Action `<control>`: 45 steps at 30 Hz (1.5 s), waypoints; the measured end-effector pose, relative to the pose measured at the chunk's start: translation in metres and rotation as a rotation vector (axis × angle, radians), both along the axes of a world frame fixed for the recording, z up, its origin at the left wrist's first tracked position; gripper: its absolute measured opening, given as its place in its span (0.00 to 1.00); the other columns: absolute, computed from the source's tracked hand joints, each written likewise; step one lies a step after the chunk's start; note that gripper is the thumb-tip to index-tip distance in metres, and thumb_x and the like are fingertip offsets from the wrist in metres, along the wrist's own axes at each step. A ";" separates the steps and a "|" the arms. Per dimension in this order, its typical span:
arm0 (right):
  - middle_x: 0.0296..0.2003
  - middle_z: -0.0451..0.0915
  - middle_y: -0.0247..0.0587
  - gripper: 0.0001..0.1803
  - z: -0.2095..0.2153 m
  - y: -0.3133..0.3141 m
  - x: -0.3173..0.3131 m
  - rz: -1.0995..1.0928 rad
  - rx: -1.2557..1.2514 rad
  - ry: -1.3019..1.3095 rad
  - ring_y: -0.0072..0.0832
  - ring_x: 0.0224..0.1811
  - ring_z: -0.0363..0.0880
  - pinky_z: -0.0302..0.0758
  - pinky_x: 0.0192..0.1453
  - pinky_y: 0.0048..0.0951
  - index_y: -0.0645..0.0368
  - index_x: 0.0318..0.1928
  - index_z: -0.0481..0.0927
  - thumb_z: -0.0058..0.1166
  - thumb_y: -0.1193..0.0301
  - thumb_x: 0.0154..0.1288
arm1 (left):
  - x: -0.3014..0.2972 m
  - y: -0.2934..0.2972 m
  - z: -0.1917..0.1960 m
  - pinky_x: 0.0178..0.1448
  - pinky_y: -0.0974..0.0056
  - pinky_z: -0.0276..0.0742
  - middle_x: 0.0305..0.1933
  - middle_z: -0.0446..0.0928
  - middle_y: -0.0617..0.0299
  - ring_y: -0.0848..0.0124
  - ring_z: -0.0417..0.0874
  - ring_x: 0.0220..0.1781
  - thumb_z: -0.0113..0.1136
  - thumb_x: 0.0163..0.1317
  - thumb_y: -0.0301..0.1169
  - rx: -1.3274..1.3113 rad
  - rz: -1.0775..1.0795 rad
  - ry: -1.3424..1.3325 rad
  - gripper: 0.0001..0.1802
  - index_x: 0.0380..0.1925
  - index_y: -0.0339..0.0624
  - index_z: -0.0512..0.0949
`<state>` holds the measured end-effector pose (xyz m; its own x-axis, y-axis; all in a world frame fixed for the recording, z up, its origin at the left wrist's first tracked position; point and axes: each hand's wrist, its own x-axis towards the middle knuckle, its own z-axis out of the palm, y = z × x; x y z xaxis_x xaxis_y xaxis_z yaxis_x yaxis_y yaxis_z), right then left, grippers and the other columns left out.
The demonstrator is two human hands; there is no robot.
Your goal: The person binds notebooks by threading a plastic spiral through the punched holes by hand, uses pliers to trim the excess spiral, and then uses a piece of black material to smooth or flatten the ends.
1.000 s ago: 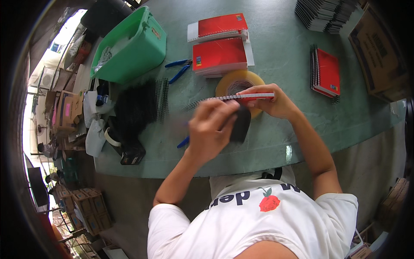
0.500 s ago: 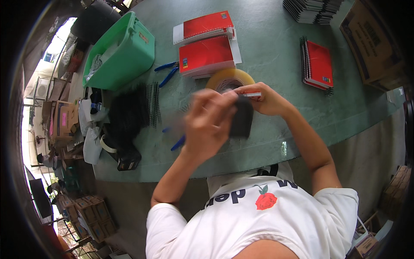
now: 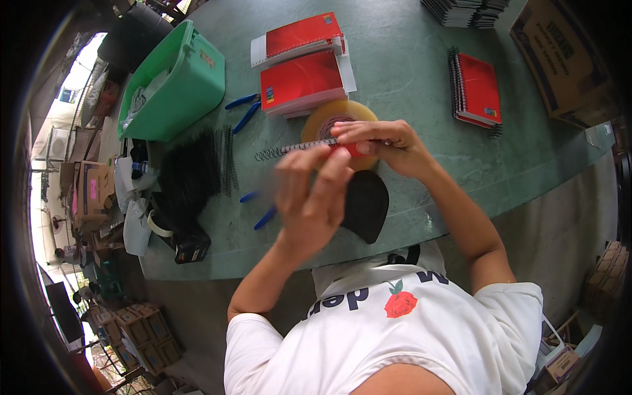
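A red notebook (image 3: pixel 363 149), seen nearly edge-on, is held above the surface (image 3: pixel 421 197), inward from the middle of its near edge, with a dark spiral coil (image 3: pixel 266 155) running out leftward from its punched edge. The right hand (image 3: pixel 385 141) pinches the notebook between thumb and fingers; the left hand (image 3: pixel 309 184) has bent fingers against the coil side, too blurred to tell whether they grip. The step in hand looks like working the coil through the holes; the next move would call for a steady right hand and the coil kept in line. Behind the notebook lies a yellowish tape roll (image 3: pixel 359 112), then stacked red-covered booklets (image 3: pixel 299 82). Loose black coils (image 3: pixel 191 164) lie toward the left edge, near a green bin (image 3: pixel 204 79); coil-bound red notebooks (image 3: pixel 478 89) lie toward the right edge.
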<state>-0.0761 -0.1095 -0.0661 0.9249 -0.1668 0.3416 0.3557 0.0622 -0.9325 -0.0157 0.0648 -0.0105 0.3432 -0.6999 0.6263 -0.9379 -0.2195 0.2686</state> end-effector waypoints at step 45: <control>0.24 0.78 0.46 0.07 -0.023 -0.009 -0.026 -0.222 -0.310 0.168 0.19 0.26 0.73 0.71 0.33 0.28 0.64 0.38 0.77 0.50 0.76 0.59 | 0.016 -0.054 0.001 0.44 0.57 0.75 0.34 0.77 0.48 0.53 0.78 0.39 0.60 0.48 0.20 0.140 -0.406 0.262 0.10 0.34 0.32 0.77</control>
<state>-0.1017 -0.1183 -0.0895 0.9254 -0.2809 0.2545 0.1703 -0.2918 -0.9412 0.0003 0.0111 -0.0095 0.1595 -0.8806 0.4463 -0.8599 0.0981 0.5010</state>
